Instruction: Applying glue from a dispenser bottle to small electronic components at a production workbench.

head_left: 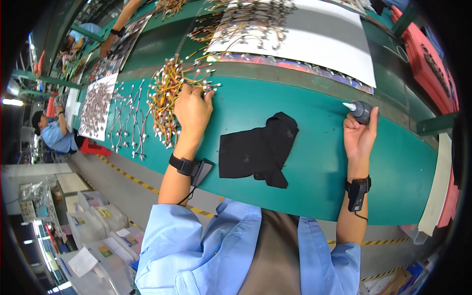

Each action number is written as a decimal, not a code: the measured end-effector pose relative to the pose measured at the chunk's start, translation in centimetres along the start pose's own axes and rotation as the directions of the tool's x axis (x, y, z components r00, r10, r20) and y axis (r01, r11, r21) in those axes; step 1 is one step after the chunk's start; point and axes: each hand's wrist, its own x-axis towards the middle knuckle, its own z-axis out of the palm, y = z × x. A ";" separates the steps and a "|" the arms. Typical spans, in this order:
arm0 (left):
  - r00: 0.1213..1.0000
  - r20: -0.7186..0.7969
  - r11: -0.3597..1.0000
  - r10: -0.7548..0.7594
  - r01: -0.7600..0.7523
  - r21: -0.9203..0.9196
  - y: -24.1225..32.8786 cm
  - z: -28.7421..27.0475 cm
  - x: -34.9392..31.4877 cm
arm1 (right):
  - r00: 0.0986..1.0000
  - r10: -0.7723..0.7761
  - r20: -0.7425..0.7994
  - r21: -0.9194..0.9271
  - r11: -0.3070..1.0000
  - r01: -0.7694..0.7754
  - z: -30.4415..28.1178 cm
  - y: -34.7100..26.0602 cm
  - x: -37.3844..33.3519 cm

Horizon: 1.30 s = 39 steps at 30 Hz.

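We see the left hand [193, 112] at the right edge of a heap of yellow, red and black cables [163, 101], its fingers bent down among them; they are partly hidden there, so we cannot tell whether they pinch a wire or merely touch the pile. Our right hand [360, 140] is closed around a small dark bottle [363, 112], held well apart from the heap, its white nozzle [349, 106] pointing left. Between our hands a black cloth [243, 152] lies crumpled on the green tabletop [314, 184]. Left of the heap we have a spread of loose thin cables [132, 118], and beyond these a white sheet [90, 132] bearing more of them. Past the table's far edge, another bunch of cables [246, 22] rests across a larger white sheet [339, 61]
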 end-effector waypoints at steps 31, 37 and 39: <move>0.861 0.476 -0.093 0.180 0.496 -0.863 14.8 -3.1 -1.8 | 0.949 -0.283 0.139 -0.292 0.904 0.312 1.7 -0.5 -2.7; 0.839 0.497 -0.136 0.222 0.531 -0.836 14.9 -1.9 -3.3 | 0.903 -0.388 0.182 -0.424 0.798 0.428 2.6 1.4 -4.5; 0.852 0.472 -0.159 0.227 0.511 -0.845 14.9 -1.5 -3.7 | 0.871 -0.423 0.251 -0.506 0.710 0.490 2.4 1.5 -4.9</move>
